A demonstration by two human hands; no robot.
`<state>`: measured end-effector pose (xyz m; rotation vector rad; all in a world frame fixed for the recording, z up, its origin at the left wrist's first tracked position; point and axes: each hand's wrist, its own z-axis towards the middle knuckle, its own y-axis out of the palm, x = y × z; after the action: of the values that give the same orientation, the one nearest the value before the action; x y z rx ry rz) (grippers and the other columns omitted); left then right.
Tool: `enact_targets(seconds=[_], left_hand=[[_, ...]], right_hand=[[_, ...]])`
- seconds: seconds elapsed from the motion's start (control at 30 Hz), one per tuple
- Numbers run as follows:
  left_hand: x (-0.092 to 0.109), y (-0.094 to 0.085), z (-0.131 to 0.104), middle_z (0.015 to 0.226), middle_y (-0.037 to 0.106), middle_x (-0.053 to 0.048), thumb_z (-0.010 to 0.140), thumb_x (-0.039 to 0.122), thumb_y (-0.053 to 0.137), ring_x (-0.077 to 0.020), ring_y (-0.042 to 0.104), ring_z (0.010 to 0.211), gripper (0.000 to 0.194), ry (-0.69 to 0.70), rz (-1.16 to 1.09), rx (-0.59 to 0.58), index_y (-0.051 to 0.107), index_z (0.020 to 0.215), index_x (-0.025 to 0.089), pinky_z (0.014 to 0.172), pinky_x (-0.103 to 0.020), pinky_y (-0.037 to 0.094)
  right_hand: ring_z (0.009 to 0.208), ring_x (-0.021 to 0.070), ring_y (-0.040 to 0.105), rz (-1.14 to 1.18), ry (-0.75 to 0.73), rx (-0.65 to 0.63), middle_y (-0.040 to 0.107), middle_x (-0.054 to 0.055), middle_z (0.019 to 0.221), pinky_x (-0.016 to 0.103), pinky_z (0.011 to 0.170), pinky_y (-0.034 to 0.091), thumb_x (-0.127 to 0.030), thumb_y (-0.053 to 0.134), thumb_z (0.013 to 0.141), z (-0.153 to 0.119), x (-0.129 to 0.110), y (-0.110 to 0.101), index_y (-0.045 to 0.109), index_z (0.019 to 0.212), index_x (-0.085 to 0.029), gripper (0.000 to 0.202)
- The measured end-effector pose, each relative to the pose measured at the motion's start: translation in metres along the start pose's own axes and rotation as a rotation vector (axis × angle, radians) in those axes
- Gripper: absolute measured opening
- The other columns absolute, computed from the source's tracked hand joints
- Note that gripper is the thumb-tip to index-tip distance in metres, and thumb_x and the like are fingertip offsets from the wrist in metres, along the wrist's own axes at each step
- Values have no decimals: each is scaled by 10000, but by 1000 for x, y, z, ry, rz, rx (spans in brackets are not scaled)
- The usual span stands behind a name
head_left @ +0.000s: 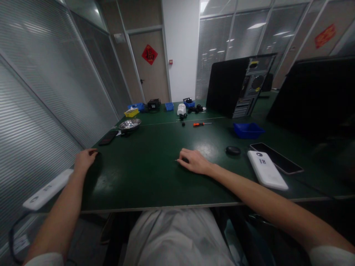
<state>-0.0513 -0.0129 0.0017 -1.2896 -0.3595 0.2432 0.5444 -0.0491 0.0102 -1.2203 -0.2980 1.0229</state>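
Observation:
My right hand (194, 161) rests over the middle of the green table (144, 184). Its fingers are curled around a small dark thing (185, 159), and a thin pale tip sticks out to the left of them; its kind is too small to tell. At the table's left edge, my left hand (85, 160) has its thumb and fingers drawn together, and whatever may be between them is hidden. A white device (48, 190) lies beside my left forearm. Right of my right hand is a black computer mouse (233, 150).
An orange-handled screwdriver (198, 125) lies farther back, near a white device (181, 109) and small black parts. A metal bowl (130, 125) and a dark phone (108, 137) sit left. On the right are a blue tray (248, 130), a white power bank (267, 170) and a computer case (230, 87).

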Motion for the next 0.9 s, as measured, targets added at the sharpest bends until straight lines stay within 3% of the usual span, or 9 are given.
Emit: enact_targets(seconds=[0.33, 0.5, 0.67, 0.9], left_hand=[[-6, 4, -2, 1158, 708, -179, 976, 276, 511, -296, 623, 1079, 379, 66, 17, 71, 752, 1188, 74, 972, -365, 453], [1, 0, -12, 1132, 696, -213, 965, 250, 478, -314, 628, 1033, 395, 106, 107, 90, 763, 1177, 77, 923, -393, 473], [17, -8, -19, 1139, 697, -222, 971, 236, 462, -315, 628, 1033, 384, 56, 156, 84, 745, 1181, 85, 907, -410, 476], [24, -7, -21, 1067, 681, -243, 948, 225, 451, -331, 617, 1026, 367, 58, 191, 87, 742, 1059, 29, 877, -403, 483]], right_hand=[[738, 127, 544, 14, -13, 5, 628, 29, 984, 258, 642, 346, -376, 533, 1022, 0, 1, 1, 617, 980, -192, 207], [738, 127, 543, 2, -18, 11, 625, 26, 975, 258, 642, 344, -374, 534, 1020, 1, 2, 2, 618, 979, -193, 203], [740, 126, 547, 11, -15, -2, 626, 27, 982, 258, 640, 342, -390, 536, 1019, 1, 1, 1, 622, 980, -195, 218], [752, 129, 545, 4, -17, 4, 623, 32, 985, 257, 644, 338, -382, 539, 1018, 1, 3, 2, 622, 981, -192, 210]])
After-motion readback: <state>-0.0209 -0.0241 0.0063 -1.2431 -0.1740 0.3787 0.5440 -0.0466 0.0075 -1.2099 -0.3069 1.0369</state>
